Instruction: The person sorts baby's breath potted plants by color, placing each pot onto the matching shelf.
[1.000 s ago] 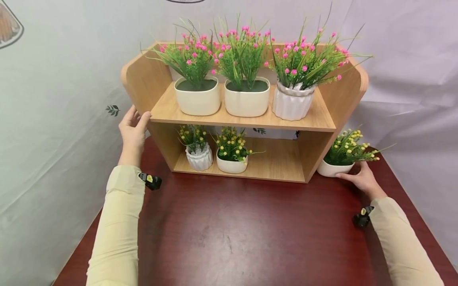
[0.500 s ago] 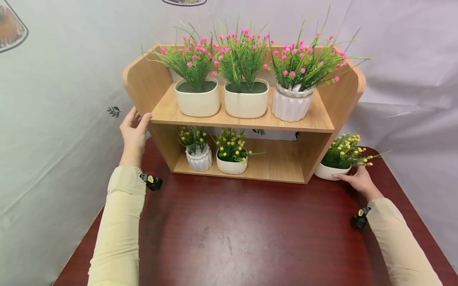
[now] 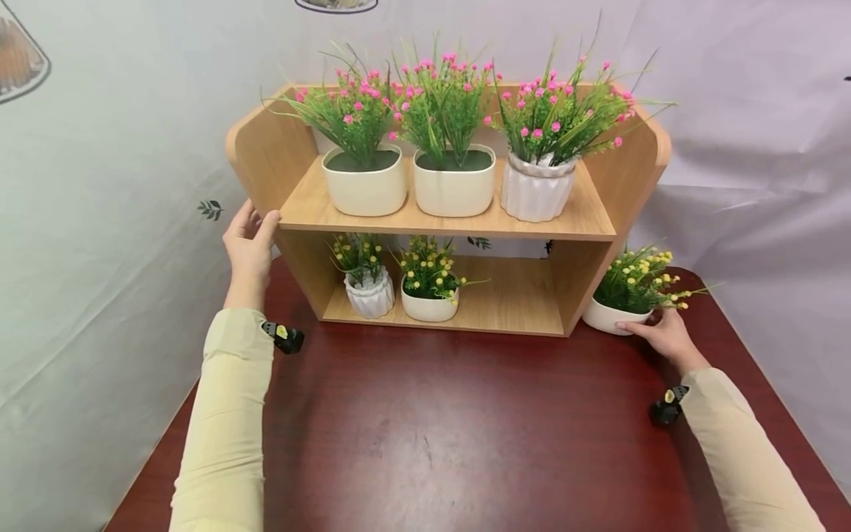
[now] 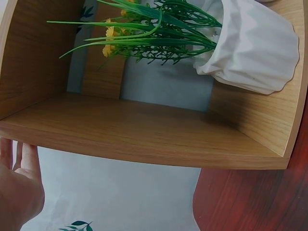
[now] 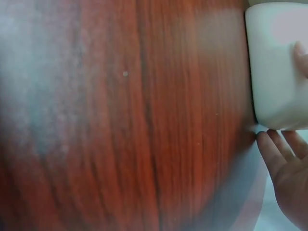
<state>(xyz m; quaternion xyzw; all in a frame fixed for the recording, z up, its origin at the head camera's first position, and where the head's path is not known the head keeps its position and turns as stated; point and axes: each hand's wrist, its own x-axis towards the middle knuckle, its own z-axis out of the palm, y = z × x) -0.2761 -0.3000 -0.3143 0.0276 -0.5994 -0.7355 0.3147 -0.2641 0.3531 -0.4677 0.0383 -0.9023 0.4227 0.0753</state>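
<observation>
My left hand (image 3: 247, 244) touches the outer left side of a two-tier wooden shelf (image 3: 505, 225), its thumb at the front edge. In the left wrist view its fingers (image 4: 30, 159) lie fairly straight against the side panel. Right of the shelf, my right hand (image 3: 668, 338) grips a white oval flowerpot (image 3: 608, 318) with yellow artificial flowers (image 3: 641, 277). The thumb is on the pot's front and the fingers are at its end. In the right wrist view this pot (image 5: 276, 67) stands on the table, close to the shelf's right panel in the head view.
Three pots with pink flowers (image 3: 452, 89) line the upper tier. Below stand a ribbed white pot (image 3: 371, 295) and an oval white pot (image 3: 431, 308), both with yellow flowers. A dark red table (image 3: 425, 428) bears the shelf, with pale sheeting (image 3: 120, 170) around.
The gripped flowerpot has slid slightly left, closer to the shelf, with my right hand. The shelf's right end appears a little further left in the head view. My left hand stays in place.
</observation>
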